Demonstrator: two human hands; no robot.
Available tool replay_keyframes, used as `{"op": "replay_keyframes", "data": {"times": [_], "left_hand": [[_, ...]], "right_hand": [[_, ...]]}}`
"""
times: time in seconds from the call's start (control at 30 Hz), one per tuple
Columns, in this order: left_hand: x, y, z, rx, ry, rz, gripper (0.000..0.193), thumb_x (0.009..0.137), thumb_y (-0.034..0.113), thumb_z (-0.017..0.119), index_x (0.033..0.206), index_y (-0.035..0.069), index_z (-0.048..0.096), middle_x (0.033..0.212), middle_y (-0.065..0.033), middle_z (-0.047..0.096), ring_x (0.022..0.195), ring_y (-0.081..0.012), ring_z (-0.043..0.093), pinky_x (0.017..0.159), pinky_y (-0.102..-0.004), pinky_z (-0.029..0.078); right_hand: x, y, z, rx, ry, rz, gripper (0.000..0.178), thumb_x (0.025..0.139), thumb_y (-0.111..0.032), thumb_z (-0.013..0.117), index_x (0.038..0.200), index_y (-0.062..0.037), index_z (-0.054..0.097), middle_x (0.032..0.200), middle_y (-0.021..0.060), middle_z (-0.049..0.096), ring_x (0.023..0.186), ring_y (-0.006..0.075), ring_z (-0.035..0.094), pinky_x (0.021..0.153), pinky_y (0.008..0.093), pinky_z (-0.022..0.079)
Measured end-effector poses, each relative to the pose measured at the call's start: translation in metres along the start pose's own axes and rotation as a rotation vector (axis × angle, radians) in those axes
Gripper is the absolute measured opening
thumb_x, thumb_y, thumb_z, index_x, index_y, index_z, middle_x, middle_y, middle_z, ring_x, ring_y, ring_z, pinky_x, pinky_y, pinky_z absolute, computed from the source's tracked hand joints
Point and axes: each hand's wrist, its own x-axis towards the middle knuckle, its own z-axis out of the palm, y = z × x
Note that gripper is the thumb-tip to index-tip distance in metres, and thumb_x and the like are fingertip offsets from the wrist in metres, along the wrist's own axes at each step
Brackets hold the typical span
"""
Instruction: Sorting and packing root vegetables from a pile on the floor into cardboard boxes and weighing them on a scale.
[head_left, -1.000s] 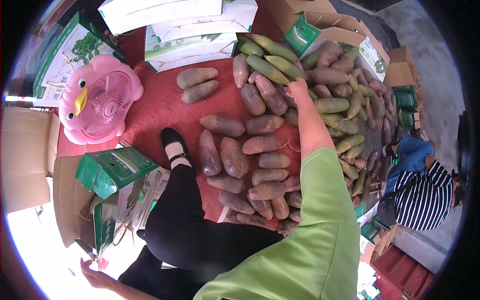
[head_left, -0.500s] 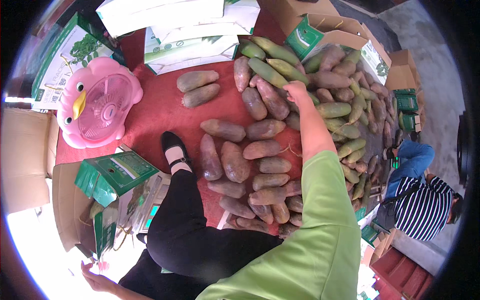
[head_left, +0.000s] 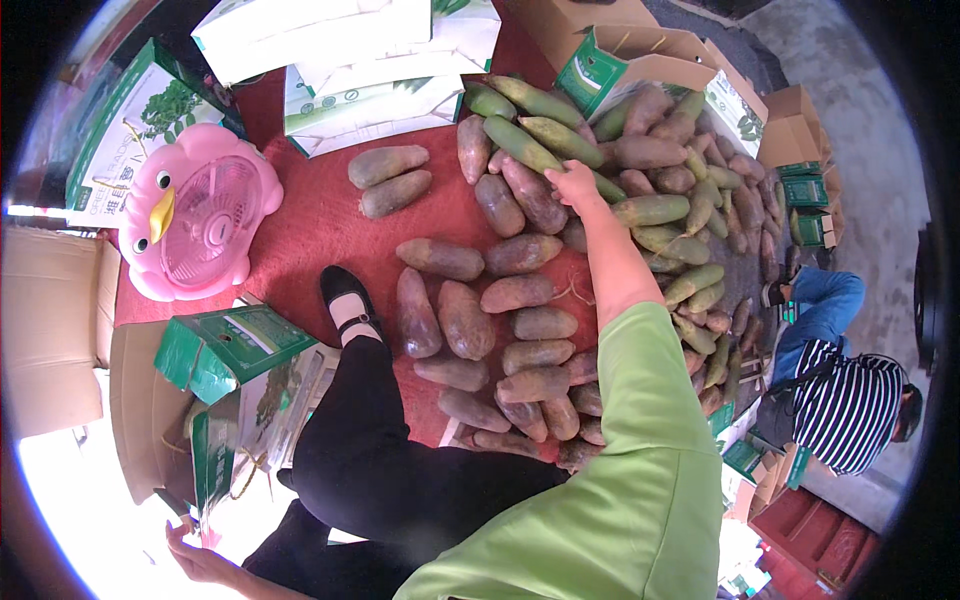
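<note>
My right hand (head_left: 574, 184), at the end of a green sleeve (head_left: 640, 440), reaches out over a pile of long tubers on a red cloth (head_left: 300, 225). Its fingers curl over a long green tuber (head_left: 520, 143) at the edge of the green heap (head_left: 690, 215). Brown-purple tubers (head_left: 470, 320) lie in loose rows beside my forearm. My left hand (head_left: 200, 558) hangs low at the lower left in bright glare, fingers apart, next to a green carton (head_left: 225, 350). My leg in black trousers and a black shoe (head_left: 345, 295) rest on the cloth.
A pink duck-shaped fan (head_left: 195, 225) stands at the left. White and green cartons (head_left: 370, 100) line the far side, with an open brown box (head_left: 650, 65) beyond the pile. A person in a striped top (head_left: 850, 410) crouches at the right.
My right hand stays on the same green tuber. The view has shifted slightly, and my left hand has barely moved.
</note>
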Motion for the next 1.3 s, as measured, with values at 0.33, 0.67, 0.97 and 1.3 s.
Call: {"op": "replay_keyframes", "data": {"times": [0.33,0.67,0.97,1.3], "left_hand": [[-0.002,-0.003,-0.003,-0.078,-0.002,0.026,0.037,0.097,0.025,0.041,0.104,-0.004,0.063,0.082,-0.0040,0.060,0.080,-0.0143,0.055,0.079,-0.0293,0.044],[-0.008,-0.008,-0.003,-0.164,-0.150,0.207,0.033,0.097,0.020,0.041,0.103,-0.003,0.063,0.084,-0.0055,0.059,0.079,-0.0154,0.055,0.071,-0.0288,0.046],[-0.015,-0.012,-0.008,-0.240,-0.177,0.183,0.022,0.091,0.005,0.046,0.102,-0.003,0.063,0.097,-0.0114,0.061,0.086,-0.0191,0.058,0.073,-0.0295,0.048],[-0.013,0.018,-0.023,-0.318,-0.219,0.321,0.023,0.092,0.009,0.047,0.101,-0.003,0.064,0.092,-0.0116,0.063,0.086,-0.0186,0.059,0.079,-0.0294,0.046]], "right_hand": [[-0.029,-0.018,0.017,-0.494,0.185,-0.244,0.062,0.070,-0.048,0.066,0.100,0.0050,0.060,0.093,0.0247,0.062,0.091,0.0348,0.060,0.083,0.0403,0.045],[-0.042,0.013,0.005,0.120,0.116,-0.103,0.044,0.074,-0.040,0.069,0.079,0.0034,0.063,0.064,0.0110,0.059,0.054,0.0258,0.055,0.051,0.0381,0.042],[-0.135,0.048,-0.023,0.399,-0.225,0.157,0.035,0.081,-0.040,0.066,0.062,-0.0154,0.048,0.047,-0.0093,0.032,0.035,0.0061,0.027,0.036,0.0246,0.020],[-0.206,0.054,-0.018,0.270,-0.254,0.240,0.035,0.082,-0.041,0.064,0.063,-0.0191,0.046,0.047,-0.0099,0.028,0.036,0.0055,0.024,0.038,0.0234,0.021]]}}
